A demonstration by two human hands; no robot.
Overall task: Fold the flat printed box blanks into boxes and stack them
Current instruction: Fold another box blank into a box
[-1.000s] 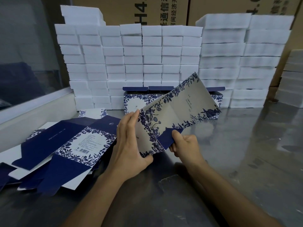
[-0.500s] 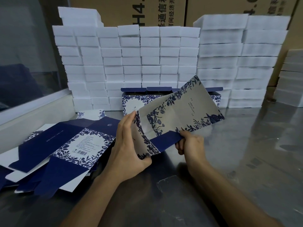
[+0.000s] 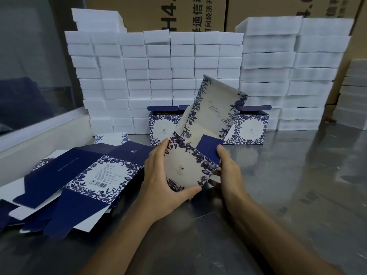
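Dead centre of the frame, both hands are on a half-folded cream cardboard box blank with a navy floral border (image 3: 200, 143), held up off the grey metal tabletop (image 3: 288, 195). The left hand (image 3: 158, 179) wraps around the near panel, fingers up along its left edge and thumb hooked under the bottom corner, so it's clearly gripping the blank. The right hand (image 3: 228, 171) has its thumb pressed on the solid navy flap while the other fingers curl in underneath the panel, so that one's pinching the blank too. The rest of the blank tilts up and away toward the middle of the frame, printed inside showing. Lower left of the frame there's a messy pile of flat navy-and-floral box blanks (image 3: 79, 181) lying on the tabletop, one with a barcode panel facing up. Behind the held blank, in the centre, a row of finished blue-and-white floral boxes (image 3: 250, 128) stands upright on the table with navy lids open. Behind those, a wall of white foam blocks (image 3: 178, 62) fills the upper half, with brown printed shipping cartons (image 3: 178, 12) along the top edge.
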